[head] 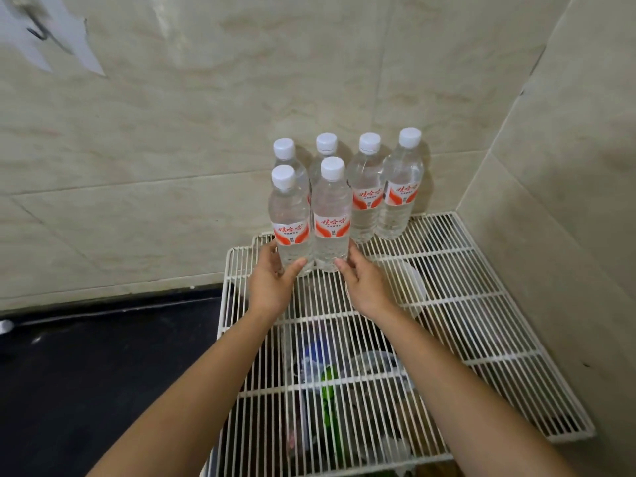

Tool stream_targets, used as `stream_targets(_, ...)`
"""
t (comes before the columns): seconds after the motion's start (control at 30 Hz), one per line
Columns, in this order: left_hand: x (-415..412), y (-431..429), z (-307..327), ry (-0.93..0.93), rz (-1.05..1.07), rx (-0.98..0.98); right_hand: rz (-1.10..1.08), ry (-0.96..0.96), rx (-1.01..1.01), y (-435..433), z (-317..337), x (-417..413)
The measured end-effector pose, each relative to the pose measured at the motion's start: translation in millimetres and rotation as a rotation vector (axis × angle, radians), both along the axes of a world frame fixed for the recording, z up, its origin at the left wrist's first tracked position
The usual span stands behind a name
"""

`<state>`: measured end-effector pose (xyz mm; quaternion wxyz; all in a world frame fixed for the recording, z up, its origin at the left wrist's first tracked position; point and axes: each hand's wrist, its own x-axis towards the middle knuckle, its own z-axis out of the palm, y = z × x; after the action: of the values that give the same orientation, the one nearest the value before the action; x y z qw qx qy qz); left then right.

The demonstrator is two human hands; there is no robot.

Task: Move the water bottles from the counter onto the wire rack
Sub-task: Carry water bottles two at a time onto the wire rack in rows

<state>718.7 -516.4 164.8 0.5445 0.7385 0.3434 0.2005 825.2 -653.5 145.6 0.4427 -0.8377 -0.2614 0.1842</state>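
Nearest the camera, the white wire rack spans a recess full of clutter, a green item among it. So every bottle stands on thin bars and needs its base set flat to stay upright. The dark counter lies along the rack's left edge, and no bottle shows on the part in view

Past the rack's middle, both arms reach toward its far-left corner. The left hand wraps the base of the front-left bottle, thumb curled across the front and fingers round the outer side. The right hand mirrors it on the front-right bottle, thumb on the front and fingers curled round the right side. The 2 bottles stand upright and touch each other. The hands bracket them from outside, probably to steady the pair low down and press them together as a second row

Behind them, a back row of 4 bottles lines the rack's far edge against the tiled wall, packed close so that the rows fill from the back forward. All 6 bottles in view are on the rack, so the job looks nearly done
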Motion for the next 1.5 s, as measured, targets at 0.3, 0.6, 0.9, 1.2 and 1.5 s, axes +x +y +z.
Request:
stream_targets(0.3,-21.2,6.6,1.9,0.042,-0.072,0.154,-0.181,-0.041,0.016,-5.1,-0.6,-37.2)
stream_targets(0.6,-171.1,32.7,14.3,0.212,0.294,0.514,0.227,-0.444,0.158,45.2,19.5,-103.1)
stream_targets(0.9,-358.4,60.4,46.6,0.425,0.616,0.810,0.601,-0.502,0.236,144.5,38.8,-244.9)
stream_targets(1.2,-561.2,128.9,32.3,0.547,0.619,0.855,0.712,-0.616,0.192,230.8,31.6,-415.4)
stream_targets(1.5,-755.5,203.0,32.1,0.639,0.670,0.779,0.791,-0.658,0.156,331.8,34.1,-587.0)
